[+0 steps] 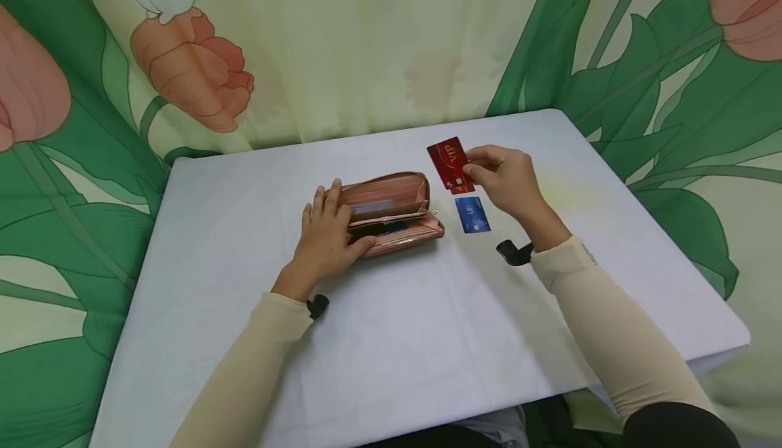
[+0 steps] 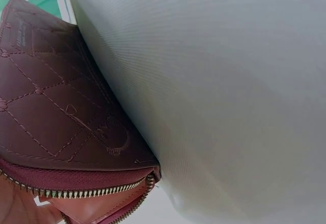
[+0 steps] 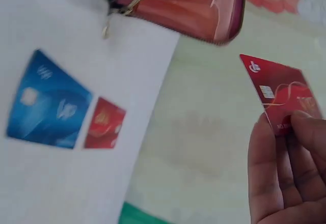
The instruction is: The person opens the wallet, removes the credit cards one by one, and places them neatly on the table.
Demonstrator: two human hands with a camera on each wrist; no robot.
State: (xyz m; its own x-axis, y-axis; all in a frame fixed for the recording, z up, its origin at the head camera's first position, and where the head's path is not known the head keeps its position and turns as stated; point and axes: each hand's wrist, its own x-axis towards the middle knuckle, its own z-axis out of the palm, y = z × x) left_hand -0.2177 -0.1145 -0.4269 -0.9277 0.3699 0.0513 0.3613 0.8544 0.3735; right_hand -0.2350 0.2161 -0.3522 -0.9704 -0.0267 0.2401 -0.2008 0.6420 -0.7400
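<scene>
Red VIP card (image 1: 444, 161) is located right of the wallet, pinched between thumb and fingers of the right hand (image 1: 506, 175); its long axis, seen from the head, runs steeply from far left to near right, VIP lettering toward the far end, chip toward the near end; a second red card (image 3: 104, 123) lies on the white table (image 1: 391, 339), partly covered in the head view; just beside it, nearer the person, lies a blue card (image 1: 472, 214), long axis similarly directed; the pink wallet (image 1: 406, 236) gapes upward, its length left to right, right end angled slightly away; the left hand (image 1: 326, 234) rests spread across its left end, fingers extended.
</scene>
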